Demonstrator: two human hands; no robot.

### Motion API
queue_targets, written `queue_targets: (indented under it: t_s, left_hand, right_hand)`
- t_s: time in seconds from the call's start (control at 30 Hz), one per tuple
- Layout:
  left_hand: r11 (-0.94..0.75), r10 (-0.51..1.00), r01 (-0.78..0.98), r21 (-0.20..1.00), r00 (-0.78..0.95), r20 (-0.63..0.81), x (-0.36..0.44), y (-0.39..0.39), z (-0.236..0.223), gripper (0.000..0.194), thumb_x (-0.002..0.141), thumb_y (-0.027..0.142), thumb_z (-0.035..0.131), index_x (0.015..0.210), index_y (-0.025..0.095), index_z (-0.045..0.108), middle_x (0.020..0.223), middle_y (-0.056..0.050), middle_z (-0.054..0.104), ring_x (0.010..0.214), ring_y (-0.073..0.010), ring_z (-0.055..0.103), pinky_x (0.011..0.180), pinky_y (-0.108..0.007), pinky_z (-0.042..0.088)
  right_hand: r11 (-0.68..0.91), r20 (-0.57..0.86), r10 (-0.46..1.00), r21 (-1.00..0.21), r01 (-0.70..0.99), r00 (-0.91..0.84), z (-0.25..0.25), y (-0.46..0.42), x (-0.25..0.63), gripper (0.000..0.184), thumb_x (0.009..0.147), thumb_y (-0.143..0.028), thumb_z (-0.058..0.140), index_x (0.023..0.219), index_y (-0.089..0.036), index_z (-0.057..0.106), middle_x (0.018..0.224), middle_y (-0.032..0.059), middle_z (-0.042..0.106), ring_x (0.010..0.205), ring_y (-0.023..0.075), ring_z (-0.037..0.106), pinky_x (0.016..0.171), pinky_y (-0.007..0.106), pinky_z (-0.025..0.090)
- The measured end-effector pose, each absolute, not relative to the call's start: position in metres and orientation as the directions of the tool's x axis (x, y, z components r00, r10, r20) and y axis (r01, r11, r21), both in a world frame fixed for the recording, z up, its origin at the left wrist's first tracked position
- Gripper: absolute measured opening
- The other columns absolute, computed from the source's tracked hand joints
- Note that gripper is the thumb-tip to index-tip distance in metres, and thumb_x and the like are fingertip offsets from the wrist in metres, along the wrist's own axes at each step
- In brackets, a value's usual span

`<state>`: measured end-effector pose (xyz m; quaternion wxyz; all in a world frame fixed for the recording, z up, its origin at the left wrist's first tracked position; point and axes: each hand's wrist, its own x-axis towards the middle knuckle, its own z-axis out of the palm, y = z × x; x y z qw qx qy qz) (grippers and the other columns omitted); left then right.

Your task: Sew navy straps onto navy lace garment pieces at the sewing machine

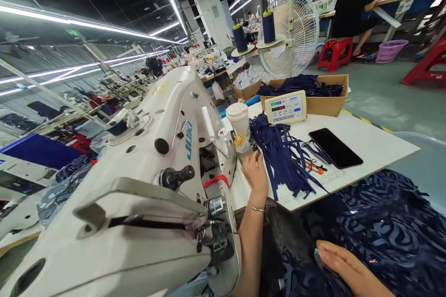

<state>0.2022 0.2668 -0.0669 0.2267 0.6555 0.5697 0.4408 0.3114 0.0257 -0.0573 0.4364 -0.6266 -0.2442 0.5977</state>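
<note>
My left hand (pixel 255 171), with a bracelet at the wrist, reaches onto the white table beside the sewing machine (pixel 146 158). Its fingers are curled at a small clear container (pixel 243 147) with something yellow on top; what they hold is hidden. Behind that stands a white lidded cup (pixel 238 118). A bundle of navy strips (pixel 278 153) lies just right of this hand. Lower down, my right hand (pixel 339 260) is over the navy patterned fabric (pixel 386 222) on my lap. Its fingers are pressed together, with a small pale bit at the tips that I cannot make out.
On the white table (pixel 376 139) lie a black phone (pixel 335 147) and orange-handled snips (pixel 315 167). A control panel (pixel 285 107) stands before a cardboard box (pixel 327 102) of navy pieces. Farther back are thread cones (pixel 268 28), a fan (pixel 303 32) and a seated person (pixel 353 9).
</note>
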Motion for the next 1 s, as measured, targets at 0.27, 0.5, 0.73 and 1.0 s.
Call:
queue_targets:
  t_s: [0.27, 0.5, 0.73, 1.0]
  left_hand:
    - [-0.207, 0.709, 0.258, 0.944, 0.704, -0.037, 0.143, 0.120, -0.048, 0.058, 0.093, 0.065, 0.037, 0.096, 0.017, 0.071, 0.084, -0.004, 0.066, 0.078, -0.0165, 0.059, 0.076, -0.027, 0.049]
    - [0.033, 0.818, 0.366, 0.930, 0.525, -0.235, 0.081, 0.063, -0.043, 0.051, 0.091, 0.062, 0.046, 0.103, 0.017, 0.067, 0.093, -0.004, 0.067, 0.088, -0.0195, 0.059, 0.083, -0.029, 0.045]
    - [0.046, 0.849, 0.386, 0.921, 0.470, -0.240, 0.049, 0.043, -0.026, 0.046, 0.095, 0.054, 0.043, 0.111, 0.020, 0.069, 0.100, -0.005, 0.072, 0.096, -0.0231, 0.063, 0.088, -0.033, 0.047]
    - [-0.021, 0.844, 0.342, 0.939, 0.510, -0.167, 0.032, 0.035, -0.010, 0.042, 0.097, 0.047, 0.045, 0.122, 0.020, 0.066, 0.114, -0.008, 0.071, 0.101, -0.0242, 0.064, 0.095, -0.036, 0.046]
  right_hand:
    - [-0.325, -0.338, 0.931, -0.939, -0.110, 0.137, -0.042, 0.042, 0.303, 0.038, 0.078, -0.060, 0.062, 0.074, -0.022, 0.062, 0.082, 0.0033, 0.069, 0.086, 0.0248, 0.063, 0.079, 0.032, 0.052]
    - [0.032, -0.003, 0.984, -0.980, 0.194, -0.178, -0.033, 0.079, 0.276, 0.043, 0.098, -0.052, 0.039, 0.075, -0.019, 0.056, 0.066, -0.0029, 0.050, 0.064, 0.0140, 0.048, 0.060, 0.024, 0.041]
    - [0.157, 0.138, 0.987, -0.664, 0.731, -0.087, -0.035, 0.159, 0.271, 0.031, 0.099, -0.039, 0.040, 0.080, -0.021, 0.058, 0.076, 0.0013, 0.059, 0.073, 0.0176, 0.057, 0.064, 0.025, 0.042]
    - [0.112, 0.123, 0.991, -0.503, 0.857, -0.057, -0.041, 0.215, 0.272, 0.028, 0.094, -0.017, 0.047, 0.118, -0.011, 0.059, 0.124, 0.0220, 0.053, 0.106, 0.0316, 0.055, 0.085, 0.038, 0.042]
